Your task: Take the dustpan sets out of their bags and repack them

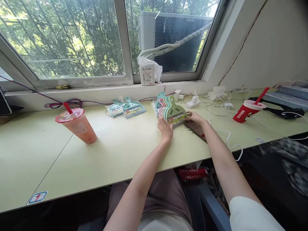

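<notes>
A row of packaged mini dustpans stands on the table ahead of me, one behind another, with a green dustpan at the front and a pink one and teal ones behind. My left hand grips the lower left side of this stack. On its right edge my right hand has its fingers closed around the side of the green pan. Left of the stack, two more teal dustpans lie in clear wrapping, apart from both hands. A phone lies partly under my right wrist.
A tilted pink drink cup is on the left, and a red cup on the right. White chargers and cables spread along the back right. A tissue pack stands on the sill. The table's front edge runs below my forearms.
</notes>
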Motion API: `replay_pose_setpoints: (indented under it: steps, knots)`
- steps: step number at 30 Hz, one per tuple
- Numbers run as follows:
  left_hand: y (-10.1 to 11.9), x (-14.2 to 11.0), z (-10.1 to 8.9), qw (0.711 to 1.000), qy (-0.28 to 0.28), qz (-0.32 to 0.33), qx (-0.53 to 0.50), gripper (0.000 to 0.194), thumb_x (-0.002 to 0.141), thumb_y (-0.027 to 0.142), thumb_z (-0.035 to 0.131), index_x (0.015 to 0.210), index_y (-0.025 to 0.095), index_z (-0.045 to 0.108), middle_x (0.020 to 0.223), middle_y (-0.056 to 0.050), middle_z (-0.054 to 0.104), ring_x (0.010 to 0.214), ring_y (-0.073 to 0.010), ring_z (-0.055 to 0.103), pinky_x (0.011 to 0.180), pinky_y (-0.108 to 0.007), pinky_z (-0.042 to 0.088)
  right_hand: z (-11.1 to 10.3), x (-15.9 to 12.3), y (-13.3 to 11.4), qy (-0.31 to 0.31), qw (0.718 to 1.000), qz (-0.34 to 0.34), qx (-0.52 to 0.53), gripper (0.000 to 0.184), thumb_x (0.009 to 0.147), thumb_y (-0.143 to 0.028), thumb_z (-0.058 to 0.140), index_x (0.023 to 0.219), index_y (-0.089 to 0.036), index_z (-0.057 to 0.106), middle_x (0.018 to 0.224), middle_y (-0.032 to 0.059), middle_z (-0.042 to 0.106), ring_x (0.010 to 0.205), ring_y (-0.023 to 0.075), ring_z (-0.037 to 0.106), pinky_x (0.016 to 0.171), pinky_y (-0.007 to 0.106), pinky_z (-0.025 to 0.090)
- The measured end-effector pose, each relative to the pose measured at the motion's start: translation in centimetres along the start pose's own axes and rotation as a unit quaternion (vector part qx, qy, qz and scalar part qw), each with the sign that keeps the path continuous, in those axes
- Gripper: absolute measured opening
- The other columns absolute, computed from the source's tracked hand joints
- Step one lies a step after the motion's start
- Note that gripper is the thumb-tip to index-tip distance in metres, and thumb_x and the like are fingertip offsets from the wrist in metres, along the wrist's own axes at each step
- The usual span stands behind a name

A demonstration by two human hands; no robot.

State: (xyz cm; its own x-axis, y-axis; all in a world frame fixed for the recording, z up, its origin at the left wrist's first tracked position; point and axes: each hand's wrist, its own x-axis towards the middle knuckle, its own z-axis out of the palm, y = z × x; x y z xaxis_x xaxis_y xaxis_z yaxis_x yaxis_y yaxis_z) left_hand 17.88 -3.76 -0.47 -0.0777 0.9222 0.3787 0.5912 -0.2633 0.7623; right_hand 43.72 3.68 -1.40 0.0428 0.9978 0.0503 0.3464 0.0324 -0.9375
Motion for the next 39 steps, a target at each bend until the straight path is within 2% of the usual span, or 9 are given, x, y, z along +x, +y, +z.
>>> replay_pose_setpoints:
  steps: [3,6,9,12,16,21,29,35,39]
  knots:
    - [0.2,0.5,0.9,0.998,-0.002,-0.055,0.013,0.112,0.076,0.043,0.067,0.151,0.011,-0.009,0.158,-0.026,0.018,0.149,-0.0325,0.014,0.118,-0.053,0.013,0.0,0.0,-0.7,0.002,1.000,0.010,-0.005,0.056,0.048,-0.020,0.088,0.098,-0.019,0.062,0.096,0.0078,0.071,0.088,0.0221,0.066,0.079,0.037,0.057]
    - [0.1,1.1,1.9,0.995,-0.042,-0.088,-0.007,0.128,0.066,0.052,0.075,0.150,0.009,-0.013,0.158,-0.029,0.014,0.149,-0.0354,0.011,0.118,-0.054,0.011,0.0,0.1,-1.2,-0.007,0.999,0.020,-0.029,0.055,0.049,-0.017,0.086,0.098,-0.018,0.062,0.094,0.0078,0.071,0.085,0.0213,0.066,0.076,0.036,0.057]
    - [-0.3,1.4,2.3,0.997,-0.043,-0.055,-0.038,0.117,0.070,0.039,0.074,0.152,0.010,-0.004,0.154,-0.026,0.028,0.145,-0.0324,0.025,0.119,-0.047,0.015,-0.2,0.1,-1.5,-0.009,0.998,0.028,-0.047,0.055,0.050,-0.015,0.085,0.099,-0.018,0.061,0.091,0.0071,0.071,0.082,0.0202,0.065,0.074,0.035,0.056]
    - [-0.5,1.3,2.3,0.996,-0.028,-0.050,-0.065,0.100,0.076,0.027,0.068,0.153,0.011,0.006,0.145,-0.023,0.040,0.137,-0.0308,0.037,0.116,-0.042,0.025,-0.3,0.3,-1.3,0.001,0.998,0.021,-0.067,0.055,0.050,-0.015,0.084,0.100,-0.018,0.062,0.092,0.0065,0.070,0.083,0.0195,0.065,0.075,0.033,0.055]
    - [-0.2,1.0,2.2,0.993,-0.028,-0.064,-0.091,0.088,0.082,0.016,0.057,0.153,0.012,0.007,0.134,-0.021,0.045,0.128,-0.0293,0.045,0.109,-0.040,0.035,-0.3,0.6,-0.8,0.017,0.995,0.009,-0.099,0.054,0.051,-0.020,0.084,0.101,-0.018,0.065,0.094,0.0060,0.070,0.084,0.0190,0.065,0.077,0.032,0.054]
    - [0.3,0.9,2.5,0.990,-0.022,-0.108,-0.087,0.090,0.078,0.005,0.051,0.154,0.012,0.002,0.126,-0.019,0.046,0.127,-0.0282,0.044,0.109,-0.041,0.033,-0.1,1.2,-0.7,0.037,0.988,0.002,-0.149,0.048,0.050,-0.024,0.084,0.096,-0.019,0.071,0.092,0.0042,0.072,0.086,0.0200,0.065,0.078,0.030,0.054]
    - [0.3,1.2,2.2,0.988,-0.042,-0.118,-0.086,0.088,0.078,0.006,0.051,0.154,0.017,0.008,0.125,-0.017,0.047,0.121,-0.0278,0.051,0.104,-0.039,0.039,0.2,1.3,-0.8,0.029,0.994,0.044,-0.093,0.048,0.052,-0.024,0.082,0.098,-0.019,0.070,0.097,0.0054,0.071,0.075,0.0168,0.063,0.064,0.027,0.054]
    - [0.1,1.2,1.5,0.988,-0.045,-0.112,-0.093,0.084,0.081,0.016,0.056,0.154,0.019,0.013,0.130,-0.017,0.049,0.123,-0.0282,0.051,0.105,-0.039,0.040,0.3,1.0,-1.2,0.028,0.994,0.036,-0.098,0.043,0.055,-0.024,0.081,0.096,-0.018,0.071,0.096,0.0058,0.072,0.078,0.0180,0.064,0.073,0.031,0.053]
    - [0.0,1.1,1.4,0.989,-0.042,-0.105,-0.099,0.085,0.082,0.018,0.056,0.153,0.016,0.010,0.140,-0.018,0.045,0.134,-0.0259,0.043,0.110,-0.037,0.035,0.2,0.4,-1.2,0.011,0.997,0.008,-0.077,0.041,0.058,-0.024,0.078,0.098,-0.018,0.071,0.102,0.0071,0.073,0.094,0.0214,0.065,0.088,0.034,0.051]
